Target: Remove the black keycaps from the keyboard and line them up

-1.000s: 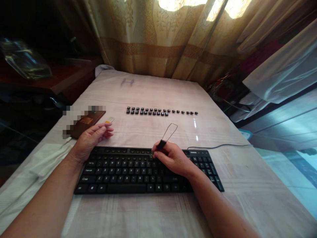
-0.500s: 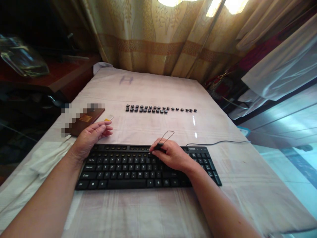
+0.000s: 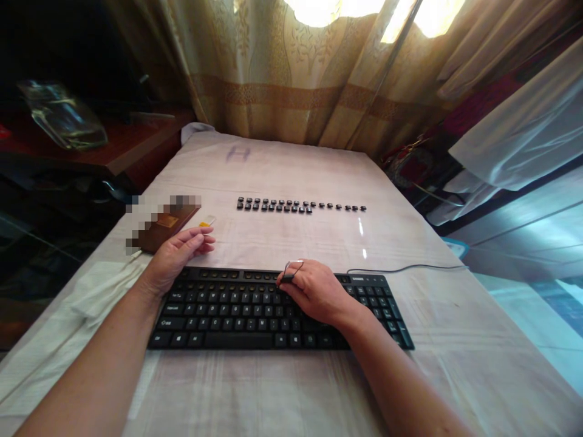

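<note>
A right hand (image 3: 319,292) is gripping a wire keycap puller (image 3: 288,278) at the upper rows of a black keyboard (image 3: 237,338).
The left hand (image 3: 184,250), loosely curled, is reaching past the keyboard's far left corner, near a brown case (image 3: 167,226). Beyond, loose black keycaps (image 3: 270,207) are lying in two rows on the cloth-covered surface (image 3: 273,388), the nearer row running shorter. A dark cable (image 3: 410,267) is trailing rightward.

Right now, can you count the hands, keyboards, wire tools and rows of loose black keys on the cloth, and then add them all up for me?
Hands: 2 (left hand, right hand)
Keyboard: 1
Wire tool: 1
Rows of loose black keys: 2 (longer row, shorter row)
Total: 6
</note>
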A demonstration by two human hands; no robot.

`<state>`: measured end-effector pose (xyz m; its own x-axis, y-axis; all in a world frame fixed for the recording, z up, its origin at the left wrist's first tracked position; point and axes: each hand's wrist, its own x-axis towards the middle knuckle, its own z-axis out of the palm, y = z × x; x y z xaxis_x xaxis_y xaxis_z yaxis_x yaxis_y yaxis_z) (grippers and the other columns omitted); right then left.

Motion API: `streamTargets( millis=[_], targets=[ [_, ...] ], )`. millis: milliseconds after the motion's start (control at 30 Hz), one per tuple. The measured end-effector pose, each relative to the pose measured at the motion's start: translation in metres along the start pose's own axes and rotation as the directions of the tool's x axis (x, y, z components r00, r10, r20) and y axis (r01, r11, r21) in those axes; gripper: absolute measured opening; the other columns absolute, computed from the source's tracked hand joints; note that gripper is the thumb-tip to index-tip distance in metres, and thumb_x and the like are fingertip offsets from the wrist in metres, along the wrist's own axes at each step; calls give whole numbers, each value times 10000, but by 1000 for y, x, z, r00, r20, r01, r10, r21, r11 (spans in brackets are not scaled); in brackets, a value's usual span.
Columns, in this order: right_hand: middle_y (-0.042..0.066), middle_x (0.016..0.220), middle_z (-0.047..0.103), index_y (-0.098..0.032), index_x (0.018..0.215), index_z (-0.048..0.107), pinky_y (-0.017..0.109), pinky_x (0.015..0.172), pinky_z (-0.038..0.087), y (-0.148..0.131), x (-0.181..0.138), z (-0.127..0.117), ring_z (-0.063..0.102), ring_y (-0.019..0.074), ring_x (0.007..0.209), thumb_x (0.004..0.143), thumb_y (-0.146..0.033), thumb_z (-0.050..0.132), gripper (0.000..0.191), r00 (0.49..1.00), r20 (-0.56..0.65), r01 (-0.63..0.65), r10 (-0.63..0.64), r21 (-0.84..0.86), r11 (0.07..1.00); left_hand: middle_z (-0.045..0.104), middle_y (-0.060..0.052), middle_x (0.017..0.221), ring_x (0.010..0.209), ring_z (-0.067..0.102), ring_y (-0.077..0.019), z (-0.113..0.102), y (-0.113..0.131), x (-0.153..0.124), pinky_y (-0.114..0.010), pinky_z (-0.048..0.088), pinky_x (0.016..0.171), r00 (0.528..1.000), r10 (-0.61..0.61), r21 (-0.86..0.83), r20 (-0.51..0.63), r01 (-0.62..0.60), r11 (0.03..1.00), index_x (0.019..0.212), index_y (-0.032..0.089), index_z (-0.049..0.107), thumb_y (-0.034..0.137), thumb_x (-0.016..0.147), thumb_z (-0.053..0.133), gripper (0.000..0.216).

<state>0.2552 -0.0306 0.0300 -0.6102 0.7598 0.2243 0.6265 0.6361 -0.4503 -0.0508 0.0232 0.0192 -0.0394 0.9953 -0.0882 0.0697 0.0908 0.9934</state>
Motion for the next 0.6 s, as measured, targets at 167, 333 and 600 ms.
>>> streamTargets(
  millis=[167,333,600],
  targets=[
    [57,826,705,-180,872,669,315,791,492,2,1,0,656,188,818,934,-217,583,112,1000,-6,-23,23,7,1000,755,-46,902,786,698,-184,1,2,-1,-360,556,890,1000,-1,3,4,1,1000,1040,198,732,635,579,811,640],
    [45,836,720,-179,868,661,306,768,491,3,1,-2,662,182,798,939,-192,550,132,998,-28,-48,52,110,993,752,-40,893,800,696,-183,3,3,-1,-354,550,898,1000,-3,4,1,3,1000,1040,197,730,639,565,815,654],
    [39,817,715,-184,844,649,298,747,493,5,-1,0,657,178,783,948,-199,534,156,996,-84,-20,37,196,980,752,-38,888,801,693,-181,3,2,-1,-360,543,912,1000,-9,13,-5,9,1000,1047,198,728,646,554,816,672]
  ],
)
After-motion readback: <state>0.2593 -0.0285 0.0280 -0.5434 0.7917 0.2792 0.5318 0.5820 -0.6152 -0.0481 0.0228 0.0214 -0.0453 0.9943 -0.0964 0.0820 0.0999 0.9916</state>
